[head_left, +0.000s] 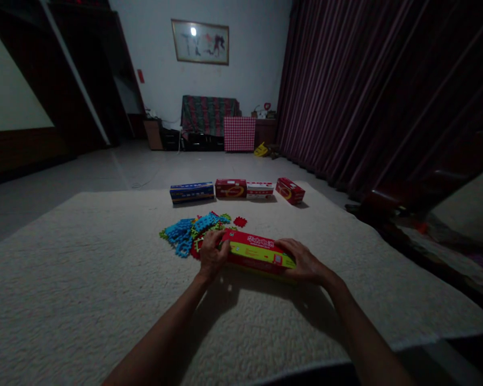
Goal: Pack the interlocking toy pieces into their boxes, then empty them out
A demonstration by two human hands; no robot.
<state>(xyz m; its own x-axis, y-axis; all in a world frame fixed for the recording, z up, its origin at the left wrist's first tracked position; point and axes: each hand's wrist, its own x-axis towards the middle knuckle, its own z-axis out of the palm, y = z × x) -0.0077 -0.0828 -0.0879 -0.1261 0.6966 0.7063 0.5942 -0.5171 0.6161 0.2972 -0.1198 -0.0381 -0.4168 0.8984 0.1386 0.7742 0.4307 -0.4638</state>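
A long red and yellow-green cardboard box (257, 251) with white lettering is between my two hands, low over the quilted cover. My left hand (213, 252) grips its left end, and my right hand (304, 260) is wrapped round its right end. Just beyond my left hand lies a pile of flat, notched plastic building pieces (181, 236) in blue, green and red. A single red piece (240, 221) rests apart, to the right of the pile. Part of the pile is hidden behind my left hand and the box.
Behind the pile stand a blue box (192, 192), a dark red box (231, 188), a white and red box (260, 190) and, angled at the right, another red box (290, 190). They share the cream quilted cover (104, 279). Purple curtains (346, 96) hang at right.
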